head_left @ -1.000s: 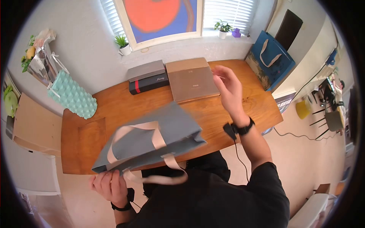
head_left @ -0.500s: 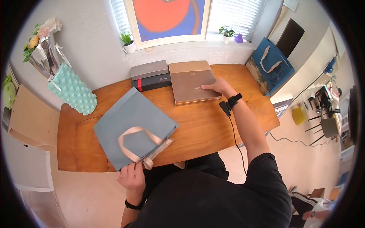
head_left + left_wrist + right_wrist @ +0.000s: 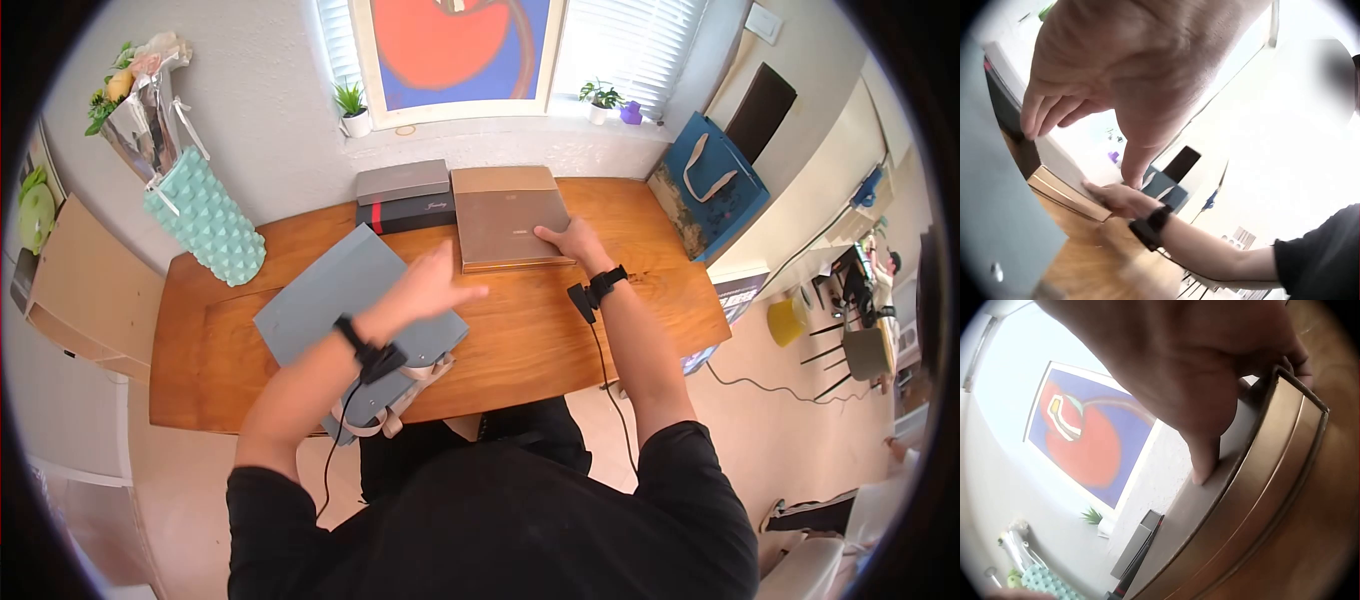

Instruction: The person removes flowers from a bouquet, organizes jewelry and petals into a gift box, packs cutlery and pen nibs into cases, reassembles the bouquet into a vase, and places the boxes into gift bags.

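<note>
A brown flat box [image 3: 505, 222] with gold-coloured sides lies at the back middle of the wooden table. My right hand [image 3: 582, 243] grips its right edge; in the right wrist view the thumb [image 3: 1205, 464] presses on the lid while the other fingers curl over the side. A grey-blue paper bag [image 3: 325, 285] lies flat at the left, its pale ribbon handles [image 3: 385, 425] at the table's front edge. Over the bag's right part, my left hand [image 3: 428, 285] reaches towards the box, fingers extended and thumb spread, holding nothing.
Left of the brown box, a grey box [image 3: 403, 179] sits on a black box [image 3: 415, 212] with a red band. A blue gift bag [image 3: 710, 190] stands at the back right. At the left is a mint studded bag [image 3: 207, 220] with wrapped flowers [image 3: 143, 105].
The grey-blue bag has swung down flat onto the table. My left hand has let go of it and moved towards the box. My right hand has come down onto the box's right edge.
</note>
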